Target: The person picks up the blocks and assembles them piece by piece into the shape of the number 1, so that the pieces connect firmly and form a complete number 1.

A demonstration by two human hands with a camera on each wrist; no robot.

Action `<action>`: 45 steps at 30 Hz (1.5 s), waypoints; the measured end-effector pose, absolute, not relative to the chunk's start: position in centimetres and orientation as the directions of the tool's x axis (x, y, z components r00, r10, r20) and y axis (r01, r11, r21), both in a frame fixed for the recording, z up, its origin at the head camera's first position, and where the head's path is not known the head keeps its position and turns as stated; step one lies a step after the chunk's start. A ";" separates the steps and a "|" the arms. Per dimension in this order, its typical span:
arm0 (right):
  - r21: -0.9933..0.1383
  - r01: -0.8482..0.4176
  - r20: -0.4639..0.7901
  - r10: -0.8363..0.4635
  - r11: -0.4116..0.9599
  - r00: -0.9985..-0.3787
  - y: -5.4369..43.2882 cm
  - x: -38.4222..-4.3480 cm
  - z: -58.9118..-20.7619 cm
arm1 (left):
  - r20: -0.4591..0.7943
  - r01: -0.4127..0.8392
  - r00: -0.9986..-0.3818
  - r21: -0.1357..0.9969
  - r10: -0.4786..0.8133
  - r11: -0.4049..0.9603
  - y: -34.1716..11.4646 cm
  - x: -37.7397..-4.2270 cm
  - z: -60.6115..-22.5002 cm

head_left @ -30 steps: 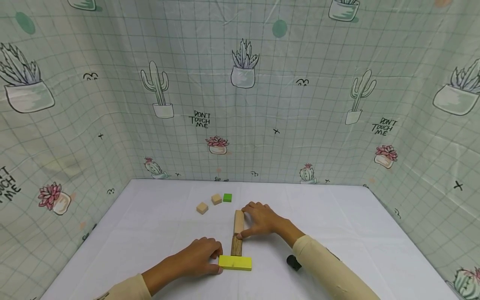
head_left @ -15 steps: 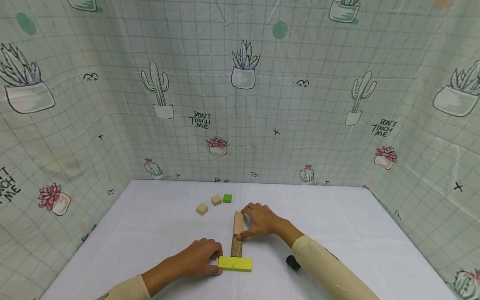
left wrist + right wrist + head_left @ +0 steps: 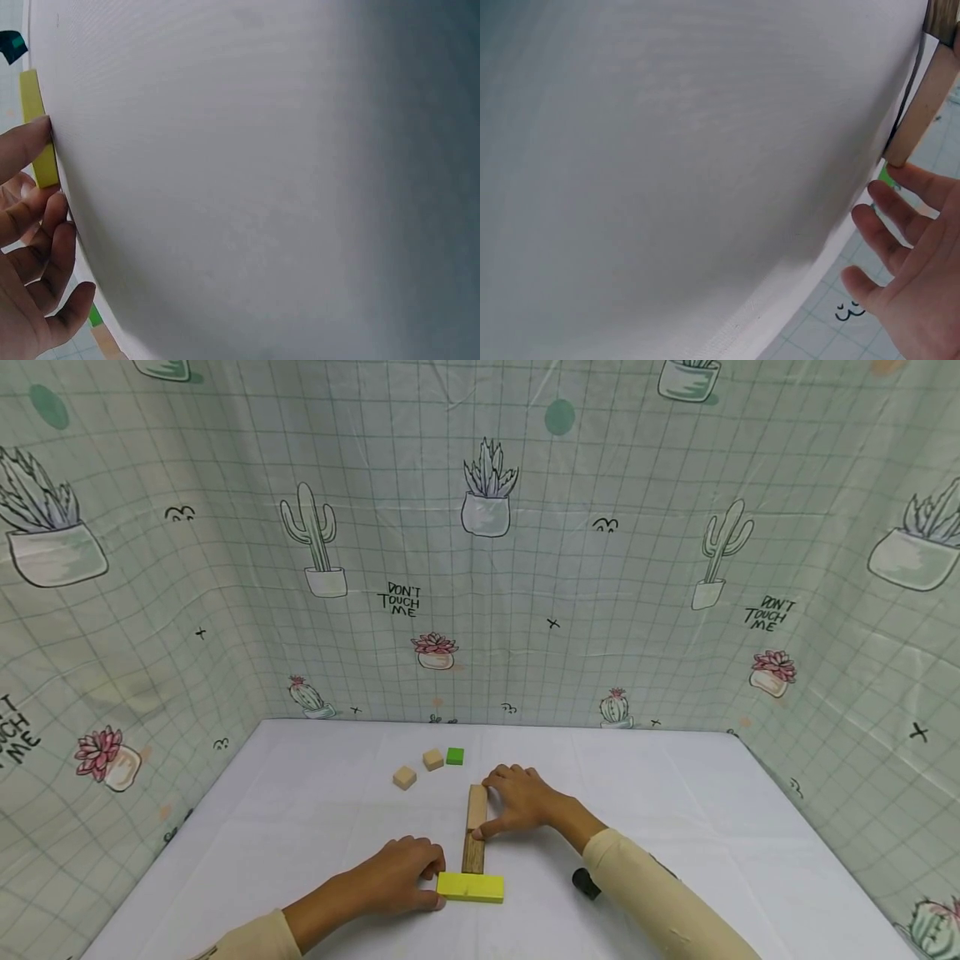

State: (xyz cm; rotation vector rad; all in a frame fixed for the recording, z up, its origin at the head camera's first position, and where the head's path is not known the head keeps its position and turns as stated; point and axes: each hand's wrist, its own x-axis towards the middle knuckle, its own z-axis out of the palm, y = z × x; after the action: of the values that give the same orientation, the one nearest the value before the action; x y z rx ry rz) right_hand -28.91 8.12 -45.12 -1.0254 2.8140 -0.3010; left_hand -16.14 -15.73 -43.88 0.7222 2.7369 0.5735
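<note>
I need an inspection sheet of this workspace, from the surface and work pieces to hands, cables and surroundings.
Surface: white table.
Job's things: yellow block crosswise at near end of dark block; pale block in line beyond.
Clutter: two cubes and green block farther back; black object, unclear what, by right sleeve.
Hands: left hand grips yellow block's left end; right hand holds pale block.
Cables: nothing seen.
Surroundings: plant-print cloth behind and at both sides.

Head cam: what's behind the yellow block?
The dark wooden block runs away from it, with the pale block in line beyond. The yellow block hides the dark one's near base, so contact is unclear; anything beneath is covered.
</note>
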 end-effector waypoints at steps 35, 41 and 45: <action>-0.212 -0.619 -0.072 -0.644 0.756 -0.762 8.1 -28.7 -45.0 | -0.140 0.417 -0.847 0.423 0.513 0.805 -15.7 -16.2 -44.0; -0.209 -0.625 -0.066 -0.649 0.752 -0.758 8.1 -28.8 -45.0 | -0.139 0.419 -0.845 0.428 0.516 0.801 -15.7 -16.2 -43.9; -0.220 -0.627 -0.058 -0.652 0.747 -0.756 8.2 -28.9 -45.1 | -0.137 0.426 -0.841 0.426 0.523 0.798 -15.8 -16.3 -43.9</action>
State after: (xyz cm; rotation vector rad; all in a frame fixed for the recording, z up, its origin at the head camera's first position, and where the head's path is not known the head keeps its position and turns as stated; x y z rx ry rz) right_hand -28.89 8.23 -45.06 -1.0340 2.8126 -0.2825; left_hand -16.26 -15.79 -43.90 0.7360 2.7383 0.5630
